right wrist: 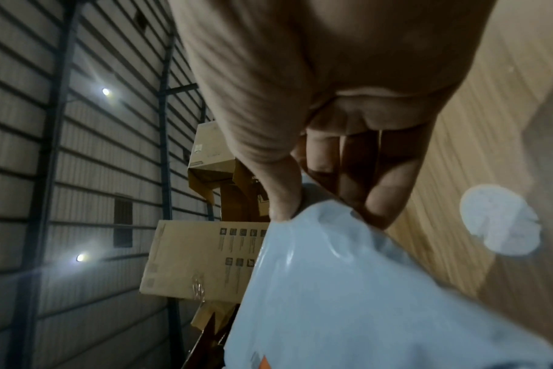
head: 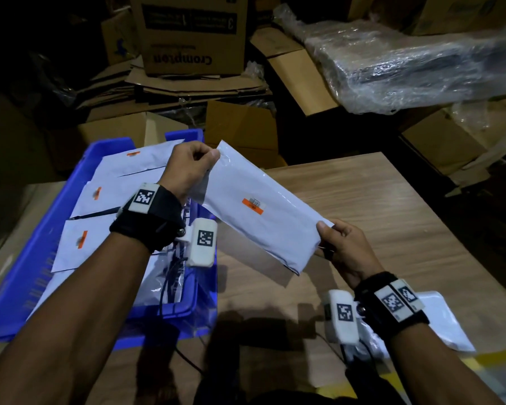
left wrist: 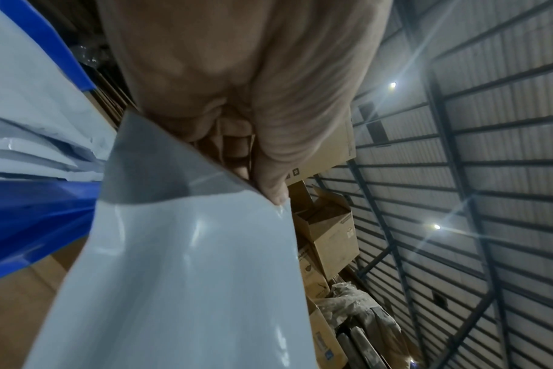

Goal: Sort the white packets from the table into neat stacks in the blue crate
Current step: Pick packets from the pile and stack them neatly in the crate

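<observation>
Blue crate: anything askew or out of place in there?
Yes. The white packets in the blue crate lie fanned at differing angles, overlapping, not squared into stacks. A clear printed bag also sits among them at the near right corner.

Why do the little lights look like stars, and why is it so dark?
Left wrist view: ceiling lamps flare into streaks. Right wrist view: the same flare, and the held packet is blurred up close. Head view: dim room, dark shadows on the table, glare on the plastic-wrapped bundle.
</observation>
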Action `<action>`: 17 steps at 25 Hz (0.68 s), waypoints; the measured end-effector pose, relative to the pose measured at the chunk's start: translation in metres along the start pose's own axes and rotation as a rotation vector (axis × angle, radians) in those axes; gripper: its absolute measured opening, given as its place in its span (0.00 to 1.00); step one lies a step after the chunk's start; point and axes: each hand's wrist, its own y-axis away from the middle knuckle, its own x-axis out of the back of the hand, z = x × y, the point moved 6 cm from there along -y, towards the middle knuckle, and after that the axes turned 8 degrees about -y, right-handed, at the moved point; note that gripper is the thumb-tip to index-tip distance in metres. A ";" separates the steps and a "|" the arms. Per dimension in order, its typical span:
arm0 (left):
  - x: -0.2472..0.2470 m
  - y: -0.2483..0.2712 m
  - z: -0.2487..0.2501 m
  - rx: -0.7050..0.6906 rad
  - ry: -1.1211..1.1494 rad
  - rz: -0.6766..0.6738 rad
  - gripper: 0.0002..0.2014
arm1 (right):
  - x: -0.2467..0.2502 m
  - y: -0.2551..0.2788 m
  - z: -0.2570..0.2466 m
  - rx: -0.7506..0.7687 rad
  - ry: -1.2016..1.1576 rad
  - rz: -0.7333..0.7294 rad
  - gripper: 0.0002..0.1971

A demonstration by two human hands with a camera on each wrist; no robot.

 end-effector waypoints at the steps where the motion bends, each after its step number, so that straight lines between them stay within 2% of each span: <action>1: 0.006 0.000 -0.004 0.002 -0.004 0.021 0.08 | -0.006 0.000 0.000 -0.006 0.003 0.012 0.08; 5: 0.029 0.009 -0.019 0.011 0.006 0.112 0.07 | -0.035 0.003 -0.004 -0.015 -0.018 0.015 0.13; 9: 0.066 0.019 -0.040 0.072 -0.045 0.269 0.07 | -0.075 0.012 -0.003 0.002 0.018 -0.114 0.12; 13: 0.108 0.032 -0.061 0.092 -0.307 0.368 0.10 | -0.115 0.017 -0.001 0.019 0.027 -0.166 0.18; 17: 0.146 0.047 -0.075 0.098 -0.564 0.397 0.13 | -0.153 0.016 0.002 0.013 0.073 -0.207 0.23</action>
